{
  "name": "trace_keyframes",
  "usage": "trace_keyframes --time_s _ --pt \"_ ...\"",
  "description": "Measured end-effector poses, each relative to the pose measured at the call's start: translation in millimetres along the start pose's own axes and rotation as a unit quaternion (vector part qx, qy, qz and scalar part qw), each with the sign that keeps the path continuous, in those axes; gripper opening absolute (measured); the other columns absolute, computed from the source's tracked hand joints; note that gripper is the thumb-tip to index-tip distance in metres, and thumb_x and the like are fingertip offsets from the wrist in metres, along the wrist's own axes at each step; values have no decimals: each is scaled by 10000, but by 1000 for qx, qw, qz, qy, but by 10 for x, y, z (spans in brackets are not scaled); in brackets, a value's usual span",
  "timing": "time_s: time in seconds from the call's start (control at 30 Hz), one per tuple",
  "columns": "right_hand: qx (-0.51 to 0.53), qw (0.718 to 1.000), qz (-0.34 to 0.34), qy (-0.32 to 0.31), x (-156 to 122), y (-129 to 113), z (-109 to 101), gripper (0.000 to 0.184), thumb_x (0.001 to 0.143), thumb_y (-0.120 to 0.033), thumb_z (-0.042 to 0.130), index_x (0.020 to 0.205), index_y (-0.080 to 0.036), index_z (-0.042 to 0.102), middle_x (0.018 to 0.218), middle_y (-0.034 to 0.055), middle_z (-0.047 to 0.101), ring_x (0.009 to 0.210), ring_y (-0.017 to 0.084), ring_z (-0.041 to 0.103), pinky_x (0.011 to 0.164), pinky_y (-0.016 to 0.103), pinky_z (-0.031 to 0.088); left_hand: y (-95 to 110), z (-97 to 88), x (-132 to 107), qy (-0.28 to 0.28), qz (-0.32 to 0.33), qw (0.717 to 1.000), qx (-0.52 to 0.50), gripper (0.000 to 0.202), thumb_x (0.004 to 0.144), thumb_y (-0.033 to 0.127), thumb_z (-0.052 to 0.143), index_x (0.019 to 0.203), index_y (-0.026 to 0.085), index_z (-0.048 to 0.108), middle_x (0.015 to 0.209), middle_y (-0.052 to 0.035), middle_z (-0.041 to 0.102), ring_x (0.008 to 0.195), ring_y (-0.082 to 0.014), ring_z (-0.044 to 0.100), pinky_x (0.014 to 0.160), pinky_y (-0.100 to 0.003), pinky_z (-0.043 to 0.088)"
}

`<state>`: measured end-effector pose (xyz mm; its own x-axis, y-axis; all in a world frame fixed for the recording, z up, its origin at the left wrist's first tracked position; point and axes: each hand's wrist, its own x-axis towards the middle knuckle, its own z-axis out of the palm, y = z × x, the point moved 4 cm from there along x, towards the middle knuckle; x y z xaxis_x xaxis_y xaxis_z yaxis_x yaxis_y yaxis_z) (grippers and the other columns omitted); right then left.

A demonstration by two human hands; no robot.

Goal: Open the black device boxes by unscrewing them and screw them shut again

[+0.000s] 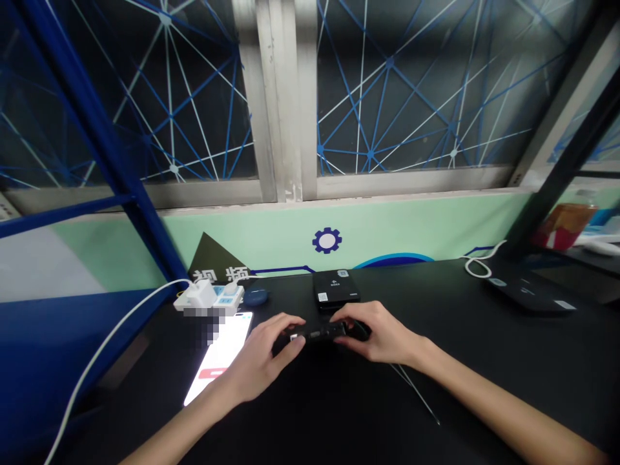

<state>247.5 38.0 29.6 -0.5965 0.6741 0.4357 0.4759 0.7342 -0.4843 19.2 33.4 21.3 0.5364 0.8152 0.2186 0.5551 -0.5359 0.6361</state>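
Observation:
Both my hands hold a small black device edge-on, just above the dark tabletop. A row of small details that look like ports shows along its near edge. My left hand pinches its left end between thumb and fingers. The right end is pinched by my right hand, which also has something black under its palm that I cannot make out. Directly behind the device lies a flat black box with a white label. Two thin metallic rods or wires stick out below my right wrist.
A phone with a lit screen lies left of my left hand. Behind it are a white power strip, a plugged-in charger and a dark blue oval case. Another black box and a white cable lie far right.

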Motion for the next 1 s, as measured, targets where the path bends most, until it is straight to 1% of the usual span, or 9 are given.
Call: trace_keyframes --time_s 0.13,0.23,0.3,0.43,0.53,0.63,0.83,0.9,1.0 --pt "-21 998 -3 -53 -8 -15 21 343 687 -90 663 1006 -206 622 912 15 652 750 145 608 686 246 476 -110 71 -12 -76 -45 995 39 648 838 616 620 1382 290 490 1377 -79 547 1266 -342 494 1039 -485 420" --pt "-2 996 -15 -89 -4 -48 -16 379 667 -166 718 1033 -203 628 956 30 653 776 158 605 698 254 481 -143 94 -15 -79 -61 993 65 788 748 611 705 1418 277 459 1436 -91 496 1335 -373 420 1080 -517 379" --pt "8 995 -15 -99 5 -59 -70 349 693 -226 731 1030 -204 640 948 29 664 757 152 598 674 246 469 -129 108 -14 -75 -51 993 72 832 697 574 752 1416 274 461 1429 -81 498 1330 -352 431 1082 -487 395" --pt "-71 994 67 -42 42 56 -214 83 828 -277 624 836 -200 656 735 -1 656 602 124 546 584 244 383 -96 142 -23 -82 -20 992 92 949 603 503 820 1439 277 432 1456 -66 458 1312 -323 454 1062 -441 437" --pt "-148 981 124 -15 49 183 -267 213 874 -271 554 682 -198 611 577 -21 590 537 119 506 562 255 323 -110 152 -40 -90 -10 991 102 986 631 522 799 1486 305 359 1518 -68 384 1333 -339 440 1042 -473 452" --pt "-193 969 154 -15 35 273 -269 309 873 -301 552 583 -197 551 528 -16 557 504 124 471 548 270 288 -149 149 -51 -89 -13 989 120 1010 678 620 742 1523 317 278 1559 -82 324 1359 -360 414 1022 -499 460" --pt "-225 960 168 -11 13 315 -253 414 899 -358 532 523 -199 465 491 -13 502 469 126 407 530 277 255 -239 169 -37 -72 -48 982 167 1046 633 716 724 1497 257 355 1515 -139 396 1381 -426 360 1033 -565 425" --pt "-227 959 168 -8 15 318 -253 419 906 -359 525 524 -199 461 494 -12 501 469 125 400 524 280 246 -228 175 -26 -61 -37 983 169 1051 610 714 741 1483 258 374 1503 -137 409 1379 -429 358 1036 -573 418" --pt "-229 958 171 -6 16 334 -257 419 911 -356 519 528 -199 456 494 -13 503 472 125 398 524 280 237 -158 163 -14 -33 8 985 169 1063 602 678 773 1489 281 343 1489 -116 411 1356 -416 384 1042 -568 410"
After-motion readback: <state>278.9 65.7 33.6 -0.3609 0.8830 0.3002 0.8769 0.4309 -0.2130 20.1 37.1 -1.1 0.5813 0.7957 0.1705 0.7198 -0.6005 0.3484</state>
